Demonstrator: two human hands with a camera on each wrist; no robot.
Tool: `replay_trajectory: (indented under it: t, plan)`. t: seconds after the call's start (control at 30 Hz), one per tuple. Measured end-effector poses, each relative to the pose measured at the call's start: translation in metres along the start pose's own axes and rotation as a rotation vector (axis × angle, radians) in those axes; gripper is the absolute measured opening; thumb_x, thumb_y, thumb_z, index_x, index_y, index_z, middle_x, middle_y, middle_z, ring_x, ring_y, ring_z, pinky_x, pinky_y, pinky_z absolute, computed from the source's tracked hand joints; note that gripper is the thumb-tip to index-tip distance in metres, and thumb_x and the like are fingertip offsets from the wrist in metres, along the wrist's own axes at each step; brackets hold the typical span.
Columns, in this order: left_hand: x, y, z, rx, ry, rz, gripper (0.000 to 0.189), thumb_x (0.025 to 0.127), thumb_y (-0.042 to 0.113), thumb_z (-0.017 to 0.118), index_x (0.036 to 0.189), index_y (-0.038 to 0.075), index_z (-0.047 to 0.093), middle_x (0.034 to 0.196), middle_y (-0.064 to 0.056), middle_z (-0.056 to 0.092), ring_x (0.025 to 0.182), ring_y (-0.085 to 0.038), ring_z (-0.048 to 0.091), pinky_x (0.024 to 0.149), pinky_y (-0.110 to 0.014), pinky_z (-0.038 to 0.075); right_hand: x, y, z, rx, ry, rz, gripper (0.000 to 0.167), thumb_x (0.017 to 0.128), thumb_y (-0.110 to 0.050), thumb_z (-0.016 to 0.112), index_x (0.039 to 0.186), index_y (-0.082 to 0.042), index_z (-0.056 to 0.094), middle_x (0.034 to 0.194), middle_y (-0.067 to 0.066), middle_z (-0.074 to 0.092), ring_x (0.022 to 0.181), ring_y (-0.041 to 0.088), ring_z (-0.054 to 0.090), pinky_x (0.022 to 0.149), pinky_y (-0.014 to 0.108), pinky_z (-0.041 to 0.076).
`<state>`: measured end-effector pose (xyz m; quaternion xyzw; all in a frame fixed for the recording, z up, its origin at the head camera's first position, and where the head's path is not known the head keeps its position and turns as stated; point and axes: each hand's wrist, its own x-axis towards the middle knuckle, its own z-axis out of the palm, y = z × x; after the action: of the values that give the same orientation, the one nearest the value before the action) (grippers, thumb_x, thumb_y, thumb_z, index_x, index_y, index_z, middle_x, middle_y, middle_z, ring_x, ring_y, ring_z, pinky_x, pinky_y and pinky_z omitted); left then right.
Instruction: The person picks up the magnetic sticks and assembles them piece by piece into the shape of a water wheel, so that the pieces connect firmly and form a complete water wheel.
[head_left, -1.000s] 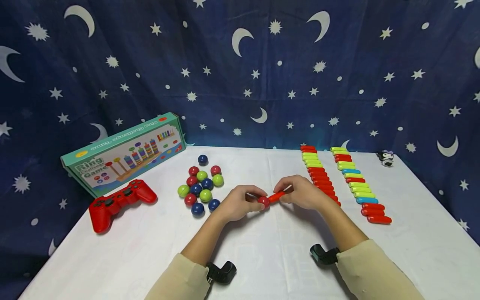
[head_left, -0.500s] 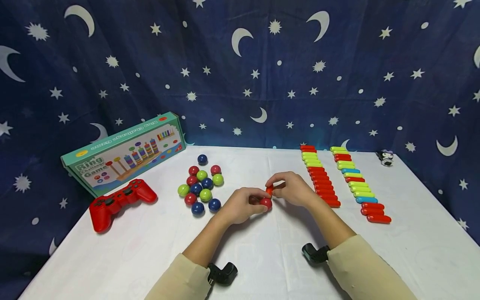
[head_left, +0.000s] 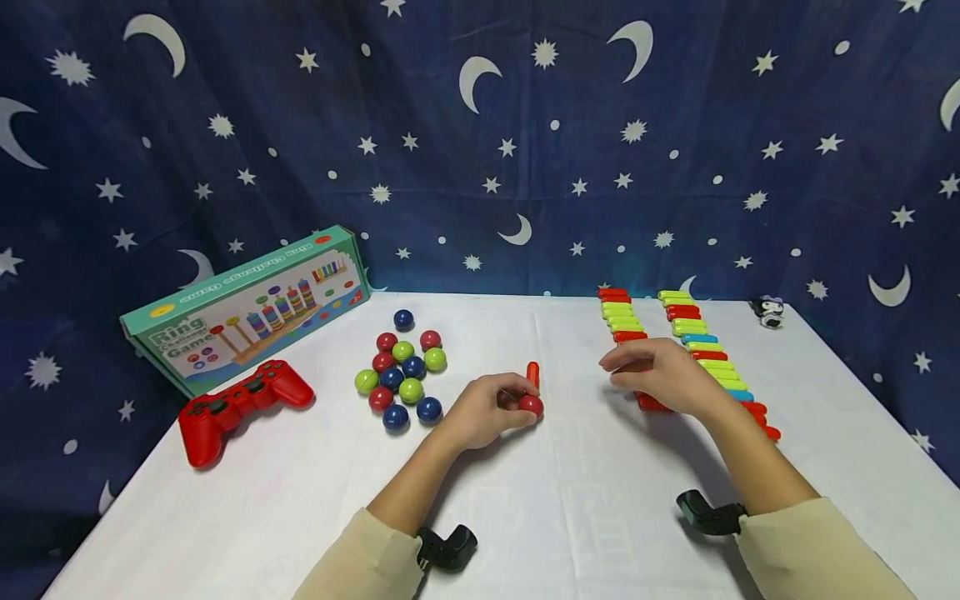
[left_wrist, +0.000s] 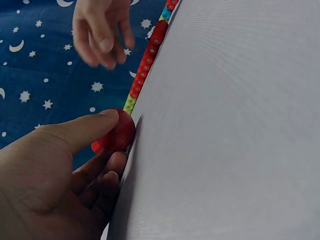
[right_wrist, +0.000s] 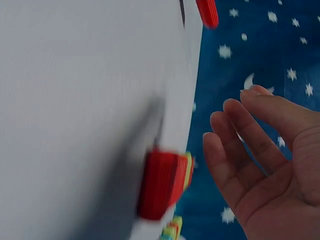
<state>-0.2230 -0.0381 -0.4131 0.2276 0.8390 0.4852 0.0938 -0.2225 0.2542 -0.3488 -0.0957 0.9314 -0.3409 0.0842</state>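
My left hand [head_left: 487, 414] pinches a red ball [head_left: 531, 406] between thumb and fingers, low over the white tabletop. From the ball's far side a red stick [head_left: 533, 373] points away; whether the two are joined cannot be told. The left wrist view shows the thumb on the ball [left_wrist: 120, 132], with a bit of the stick [left_wrist: 97, 147] behind it. Farther right, my right hand [head_left: 663, 375] hovers beside the nearer row of coloured sticks [head_left: 621, 320], covering part of both rows. Its fingers are loosely bent and hold nothing, as the right wrist view of the hand [right_wrist: 265, 160] shows.
Left of my left hand lies a cluster of red, green and blue balls [head_left: 412, 390]. A red game controller [head_left: 247, 404] and a green game box [head_left: 255, 308] stand farther left. A second row of sticks [head_left: 702, 337] and a small figurine [head_left: 770, 312] are at right.
My right hand has let go of the red stick and moved right, toward the stick rows. The stick turned from sideways to pointing away. My left hand keeps hold of the red ball.
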Motion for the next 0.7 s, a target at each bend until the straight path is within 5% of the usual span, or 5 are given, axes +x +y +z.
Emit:
replay_trajectory:
  t: [0.13, 0.33, 0.7]
  plan:
    - [0.0, 0.0, 0.0, 0.002, 0.006, 0.004, 0.029, 0.087, 0.014, 0.082, 0.115, 0.015, 0.074, 0.094, 0.001, 0.069, 0.085, -0.012, 0.059, 0.078, -0.026, 0.048, -0.012, 0.014, -0.014, -0.051, -0.009, 0.062, 0.031, 0.093, -0.018, 0.076, 0.122, -0.008, 0.074, 0.117, 0.012, 0.074, 0.113, 0.033, 0.062, 0.084, 0.035, 0.057]
    - [0.0, 0.0, 0.0, 0.0, 0.002, -0.004, 0.029, 0.088, 0.015, 0.081, 0.116, 0.016, 0.074, 0.095, 0.001, 0.068, 0.087, -0.013, 0.058, 0.078, -0.027, 0.048, -0.023, 0.032, -0.02, -0.171, -0.042, 0.117, 0.026, 0.09, -0.011, 0.077, 0.115, -0.007, 0.077, 0.109, 0.01, 0.074, 0.108, 0.033, 0.061, 0.086, 0.044, 0.059]
    - [-0.001, -0.001, 0.002, -0.011, 0.01, -0.005, 0.028, 0.088, 0.014, 0.081, 0.115, 0.016, 0.074, 0.097, 0.0, 0.069, 0.088, -0.013, 0.058, 0.079, -0.027, 0.049, -0.03, 0.027, -0.009, -0.296, -0.131, 0.103, 0.026, 0.082, -0.009, 0.084, 0.105, -0.013, 0.076, 0.098, 0.004, 0.07, 0.095, 0.024, 0.059, 0.082, 0.043, 0.058]
